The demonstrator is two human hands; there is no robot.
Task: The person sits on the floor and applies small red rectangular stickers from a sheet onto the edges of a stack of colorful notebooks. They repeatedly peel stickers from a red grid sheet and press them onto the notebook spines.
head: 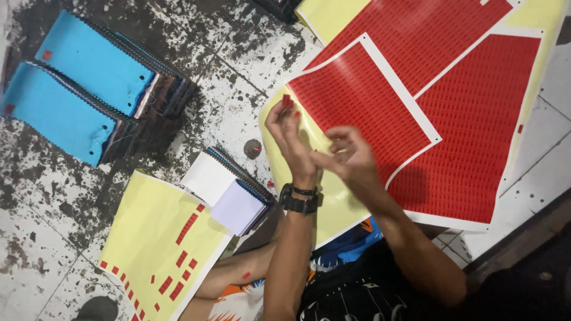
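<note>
The right hand [351, 156] is blurred, its grip unclear. The left hand [289, 132], fingers raised, pinches a small red sticker [287, 101] over the red sticker sheet [416, 107], which is cut off above, on the stained floor [226, 71].

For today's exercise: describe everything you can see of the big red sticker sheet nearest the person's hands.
The red sticker sheet is glossy, white-bordered and printed with tight rows of tiny red labels. It lies flat and tilted on yellow backing paper, its lower corner curling slightly. The right hand hovers over it; the left hand holds a small red sticker.
</note>
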